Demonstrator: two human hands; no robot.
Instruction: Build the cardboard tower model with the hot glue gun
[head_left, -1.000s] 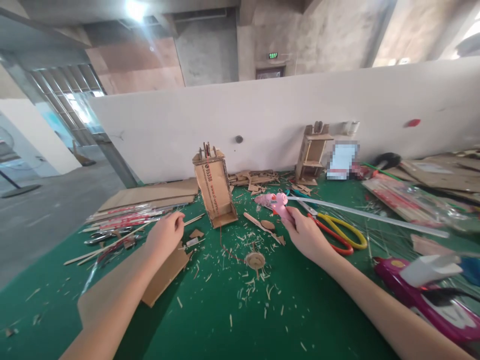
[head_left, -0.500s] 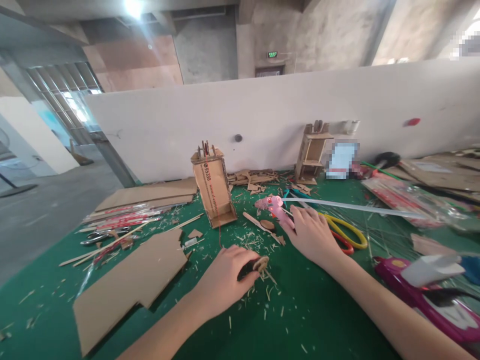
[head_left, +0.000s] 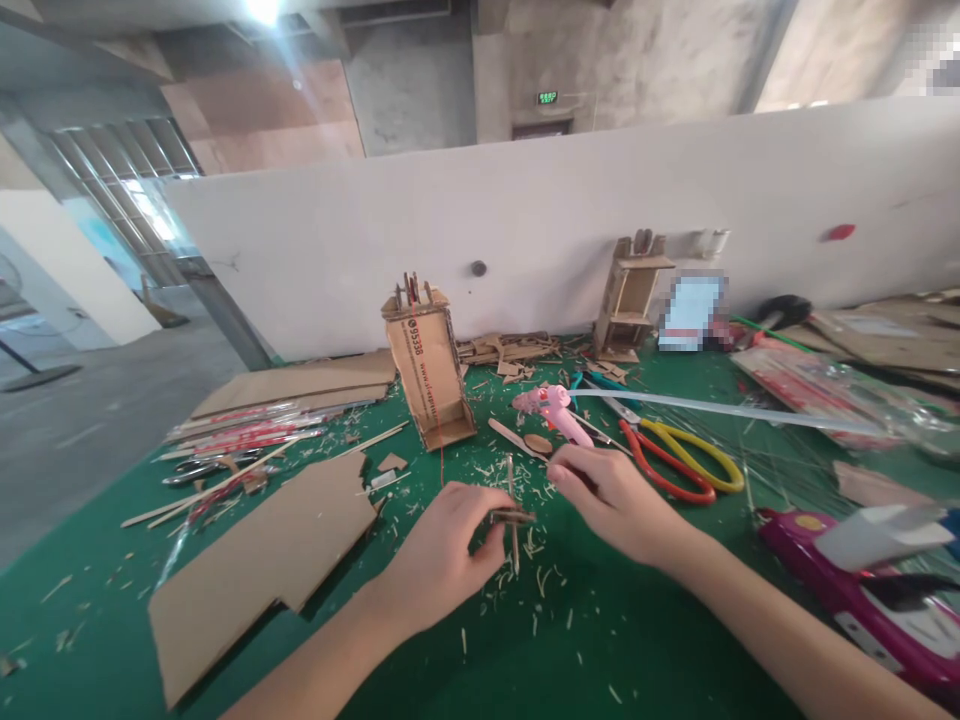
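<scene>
My left hand [head_left: 454, 530] is closed on a small cardboard disc [head_left: 516, 516], pinched between thumb and fingers and seen nearly edge-on. A thin stick [head_left: 513, 555] shows above and below the disc and seems to cross it. To the right, my right hand [head_left: 611, 490] has its fingers curled in; whether anything is in them is hidden. Just beyond that hand lies a pink glue gun [head_left: 556, 402] with a long clear glue stick out of its back. A flat wooden stick [head_left: 514, 438] and a small brown oval piece [head_left: 537, 443] lie between the hands and the glue gun.
A cardboard stand [head_left: 427, 370] with a red thread is at centre. Another cardboard frame [head_left: 630, 295] stands against the white partition [head_left: 337, 250]. Red-and-yellow-handled scissors [head_left: 682, 465], a magenta device [head_left: 832, 570] and a cardboard sheet [head_left: 262, 560] flank my arms. Shavings litter the green table.
My right hand has let go of the glue gun and drawn back toward me, nearer my left hand. The disc has turned edge-on, and the stick at it now shows.
</scene>
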